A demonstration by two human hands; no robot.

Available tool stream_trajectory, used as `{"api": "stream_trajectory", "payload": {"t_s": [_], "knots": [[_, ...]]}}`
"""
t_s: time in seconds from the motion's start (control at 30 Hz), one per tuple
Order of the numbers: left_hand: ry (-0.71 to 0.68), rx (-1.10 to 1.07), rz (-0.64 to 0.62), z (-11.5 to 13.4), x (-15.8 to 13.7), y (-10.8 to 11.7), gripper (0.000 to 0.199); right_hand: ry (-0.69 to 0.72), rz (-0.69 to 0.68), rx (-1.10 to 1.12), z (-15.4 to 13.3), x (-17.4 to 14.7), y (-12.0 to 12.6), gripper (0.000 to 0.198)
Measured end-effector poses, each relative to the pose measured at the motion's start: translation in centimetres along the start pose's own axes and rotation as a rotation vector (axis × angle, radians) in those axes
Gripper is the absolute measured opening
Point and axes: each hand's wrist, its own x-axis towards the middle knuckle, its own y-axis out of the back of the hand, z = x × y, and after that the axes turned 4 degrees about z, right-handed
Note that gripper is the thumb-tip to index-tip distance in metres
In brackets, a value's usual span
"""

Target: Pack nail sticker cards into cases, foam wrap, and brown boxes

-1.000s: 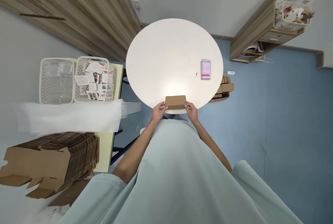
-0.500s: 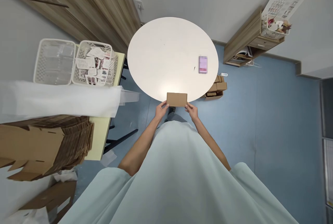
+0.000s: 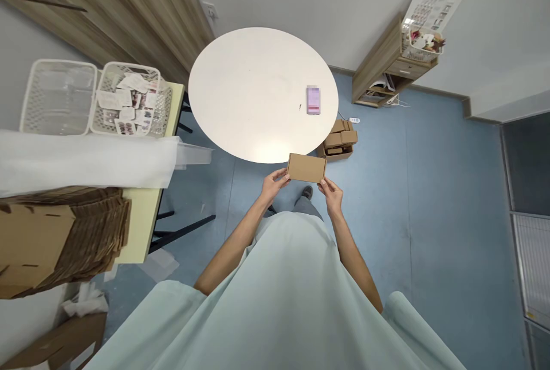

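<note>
A small, flat brown cardboard box is held level between my two hands, just off the near edge of the white round table. My left hand grips its left end, thumb toward the near corner. At the right end, my right hand pinches the near corner with thumb and fingers. The box looks closed, its top plain. Some fingertips are hidden beneath it.
A phone lies on the table's right side. Right of the table, a carton of small boxes stands on the floor. To the left, a side table bears white baskets, white wrapping sheet and stacked flat cardboard.
The box and both hands have moved right relative to the table, and the box is now slightly turned. My view has shifted right, and my feet show more.
</note>
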Motion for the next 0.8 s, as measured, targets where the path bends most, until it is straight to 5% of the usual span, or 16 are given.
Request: {"api": "stream_trajectory", "payload": {"t_s": [0.2, 0.57, 0.8], "knots": [[0.025, 0.119, -0.072, 0.5, 0.1, -6.0, 0.081, -0.037, 0.035, 0.054, -1.0, 2.4, 6.5, 0.076], [0.081, 0.221, -0.135, -3.4, 1.9, -24.1, 0.089, -0.055, 0.036, 0.059, -4.8, 12.1, 22.2, 0.071], [0.097, 0.235, -0.111, -4.1, 3.7, -30.3, 0.084, -0.092, -0.018, -0.035, -7.0, 17.2, 27.0, 0.067]]}}
